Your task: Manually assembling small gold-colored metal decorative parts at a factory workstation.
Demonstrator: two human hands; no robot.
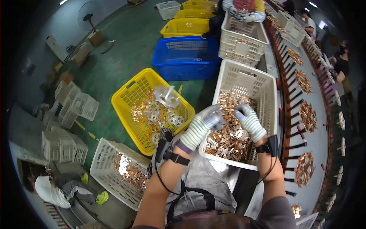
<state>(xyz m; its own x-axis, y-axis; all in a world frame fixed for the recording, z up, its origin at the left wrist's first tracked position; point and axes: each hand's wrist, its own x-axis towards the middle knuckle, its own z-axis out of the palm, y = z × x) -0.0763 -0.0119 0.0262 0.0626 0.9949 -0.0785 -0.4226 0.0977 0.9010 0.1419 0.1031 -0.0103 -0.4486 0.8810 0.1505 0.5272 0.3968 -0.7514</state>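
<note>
Both my hands wear pale striped gloves with grey fingertips. They are over a white plastic crate (274,114) holding a heap of small copper-coloured and silvery metal pieces (228,143). On the crate's left side, my left hand (204,124) has its fingers curled together, and what they hold, if anything, is too small to make out. Across a narrow gap, my right hand (249,120) bends its fingers and thumb inward above the heap; any piece in them cannot be told apart from those below. Dark straps with boxy devices circle both wrists.
At left stand a yellow basket (127,118) with metal and whitish pieces and another white crate (101,168). A blue crate (187,70) and stacked crates (244,49) are ahead, beside a co-worker's gloved hands (244,15). A rack line with copper-coloured ring-shaped parts (305,168) runs along the right.
</note>
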